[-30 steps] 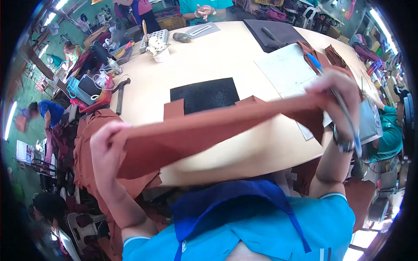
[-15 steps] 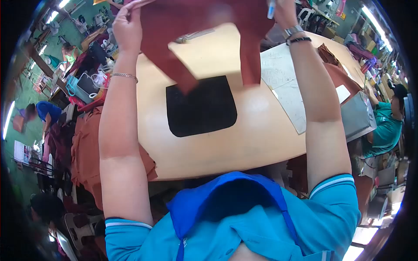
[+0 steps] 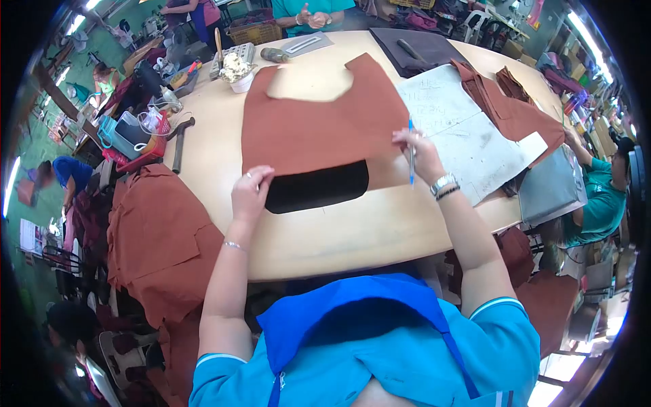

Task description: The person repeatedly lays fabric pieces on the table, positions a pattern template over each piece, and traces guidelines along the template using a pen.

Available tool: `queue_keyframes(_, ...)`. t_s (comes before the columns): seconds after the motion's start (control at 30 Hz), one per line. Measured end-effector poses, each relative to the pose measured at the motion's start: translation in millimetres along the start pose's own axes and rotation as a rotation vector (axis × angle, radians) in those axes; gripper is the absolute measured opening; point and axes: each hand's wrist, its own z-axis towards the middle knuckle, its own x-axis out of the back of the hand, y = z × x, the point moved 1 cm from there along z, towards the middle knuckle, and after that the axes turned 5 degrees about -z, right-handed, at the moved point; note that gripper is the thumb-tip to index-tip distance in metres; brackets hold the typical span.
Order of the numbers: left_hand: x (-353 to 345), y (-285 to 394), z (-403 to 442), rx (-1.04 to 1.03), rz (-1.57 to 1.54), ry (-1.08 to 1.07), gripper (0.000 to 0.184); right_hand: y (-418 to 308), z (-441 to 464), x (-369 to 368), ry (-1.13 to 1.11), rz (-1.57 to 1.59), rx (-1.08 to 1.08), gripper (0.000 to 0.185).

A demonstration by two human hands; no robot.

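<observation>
A reddish-brown fabric piece (image 3: 325,129) with a curved cutout at its far edge lies over the upper part of a black panel (image 3: 319,191) on the table. My left hand (image 3: 252,190) pinches the near left corner of the fabric. At the near right corner, my right hand (image 3: 419,152) has its fingers closed on the fabric and also holds a blue pen (image 3: 411,152), which points down toward me. The rounded near edge of the panel shows below the fabric.
White board with writing (image 3: 468,136) lies right, brown fabric (image 3: 508,112) on it. Hammer (image 3: 180,146), red basket (image 3: 157,146) and potted item (image 3: 239,73) stand left. Dark folded cloth (image 3: 420,51) is at the back. Brown fabric pile (image 3: 159,237) hangs left. Co-worker's hands (image 3: 315,19) show beyond.
The fabric, earlier stretched between my hands and then lifted high at the far side, now lies spread over the black panel. Both hands have come down and back toward me.
</observation>
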Motion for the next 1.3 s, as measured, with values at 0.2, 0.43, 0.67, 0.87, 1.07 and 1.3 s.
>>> queue_keyframes(0.2,22.8,34.8,-57.4,-0.069,0.146,-0.185,0.011,-26.1,-66.9,17.2,-0.256,-0.026,-0.063,0.027)
queue_keyframes(0.43,45.1,63.6,-113.8,0.053,0.076,-0.264,0.019,-35.5,-111.3,78.7,-0.049,-0.11,-0.231,0.037)
queue_keyframes(0.67,45.8,82.8,-114.8,0.036,0.186,-0.235,0.03,68.7,-150.4,115.9,0.818,0.158,-0.991,0.087)
queue_keyframes(0.87,23.2,94.4,-120.0,-0.009,0.054,-0.526,0.055,65.5,-132.7,133.7,1.044,0.763,-1.174,0.078)
queue_keyframes(1.07,19.7,95.6,-121.2,0.002,0.09,-0.619,0.063,69.3,-79.4,149.7,0.699,0.5,-0.984,0.045)
queue_keyframes(1.3,26.4,105.2,-123.5,-0.003,0.08,-0.625,0.067,6.0,34.5,219.9,0.709,0.268,-0.644,0.037)
